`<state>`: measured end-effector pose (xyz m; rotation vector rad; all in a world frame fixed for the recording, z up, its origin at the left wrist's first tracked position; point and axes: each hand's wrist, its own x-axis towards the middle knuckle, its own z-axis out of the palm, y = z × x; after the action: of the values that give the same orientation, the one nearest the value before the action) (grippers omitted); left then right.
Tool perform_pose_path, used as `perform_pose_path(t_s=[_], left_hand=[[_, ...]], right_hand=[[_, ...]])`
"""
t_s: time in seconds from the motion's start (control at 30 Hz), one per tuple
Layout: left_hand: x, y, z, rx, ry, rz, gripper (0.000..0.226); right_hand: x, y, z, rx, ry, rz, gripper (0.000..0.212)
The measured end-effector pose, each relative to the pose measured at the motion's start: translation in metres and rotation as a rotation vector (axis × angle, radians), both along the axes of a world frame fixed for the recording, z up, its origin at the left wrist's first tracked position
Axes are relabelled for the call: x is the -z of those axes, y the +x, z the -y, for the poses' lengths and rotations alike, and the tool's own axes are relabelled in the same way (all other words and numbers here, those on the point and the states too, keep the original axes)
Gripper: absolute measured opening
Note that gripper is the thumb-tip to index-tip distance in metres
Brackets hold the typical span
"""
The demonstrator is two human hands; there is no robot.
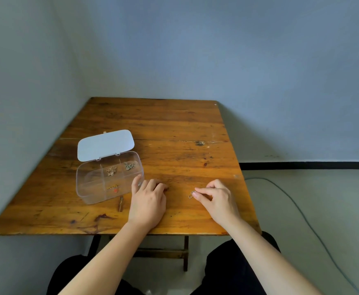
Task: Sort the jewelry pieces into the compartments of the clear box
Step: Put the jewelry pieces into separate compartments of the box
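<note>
A clear plastic box (84, 188) with its lid (105, 144) flipped open stands on the left part of the wooden table (174, 128). Gold-coloured jewelry (111, 170) lies in its far middle compartment, a darker piece (129, 166) in the far right one, and a gold piece with a red bit (113, 188) in a near compartment. My left hand (148, 201) rests on the table, its thumb touching the box's right corner. Between thumb and forefinger, my right hand (216, 196) pinches a small metal ring piece (191, 194) at the table surface.
A short brown stick-like object (120, 203) lies on the table just in front of the box. Walls close in behind and to the left of the table. A cable (302, 213) runs across the floor on the right. My knees are below the table's near edge.
</note>
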<state>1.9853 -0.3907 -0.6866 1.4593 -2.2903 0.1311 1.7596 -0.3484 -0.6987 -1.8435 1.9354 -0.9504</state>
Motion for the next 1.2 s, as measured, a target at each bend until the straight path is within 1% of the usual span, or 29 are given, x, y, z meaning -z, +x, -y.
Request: perform_pose_path(t_s=[0.13, 0.3, 0.37, 0.47, 0.57, 0.63, 0.73, 0.83, 0.93, 0.97, 1.03, 1.13, 1.2], left_hand=[[0.0, 0.0, 0.0, 0.002, -0.005, -0.007, 0.019], [0.0, 0.001, 0.002, 0.013, -0.001, 0.003, 0.019], [0.0, 0.001, 0.001, 0.017, 0.006, 0.03, 0.02], [-0.003, -0.001, 0.003, 0.024, 0.028, 0.112, 0.022], [-0.009, -0.004, 0.012, 0.07, 0.027, 0.186, 0.025], [-0.013, -0.009, 0.021, 0.118, 0.023, 0.151, 0.027], [-0.022, -0.024, 0.039, 0.146, 0.078, 0.043, 0.031], [-0.024, -0.041, 0.064, 0.095, 0.161, 0.014, 0.04], [-0.018, -0.055, 0.093, 0.014, 0.286, 0.018, 0.048], [-0.016, -0.059, 0.103, -0.008, 0.313, 0.03, 0.049], [-0.011, -0.064, 0.122, -0.04, 0.346, 0.069, 0.051], [-0.003, -0.065, 0.144, -0.078, 0.368, 0.101, 0.053], [0.004, -0.062, 0.149, -0.092, 0.334, 0.088, 0.053]], right_hand=[[-0.002, 0.003, 0.002, -0.026, -0.035, 0.02, 0.018], [-0.004, 0.007, 0.011, -0.031, 0.042, -0.094, 0.024], [-0.005, 0.003, 0.015, -0.014, 0.061, -0.082, 0.023], [-0.01, -0.005, 0.023, 0.05, 0.069, 0.055, 0.02], [-0.023, -0.014, 0.039, 0.143, 0.058, 0.172, 0.025], [-0.034, -0.021, 0.053, 0.198, 0.042, 0.237, 0.028], [-0.053, -0.031, 0.082, 0.223, -0.013, 0.402, 0.021], [-0.068, -0.037, 0.111, 0.247, -0.052, 0.565, 0.017], [-0.073, -0.042, 0.144, 0.269, -0.058, 0.775, 0.016], [-0.073, -0.043, 0.154, 0.27, -0.05, 0.804, 0.017], [-0.071, -0.044, 0.174, 0.271, -0.028, 0.76, 0.018], [-0.067, -0.046, 0.204, 0.281, 0.013, 0.623, 0.016], [-0.064, -0.047, 0.225, 0.307, 0.014, 0.508, 0.022]])
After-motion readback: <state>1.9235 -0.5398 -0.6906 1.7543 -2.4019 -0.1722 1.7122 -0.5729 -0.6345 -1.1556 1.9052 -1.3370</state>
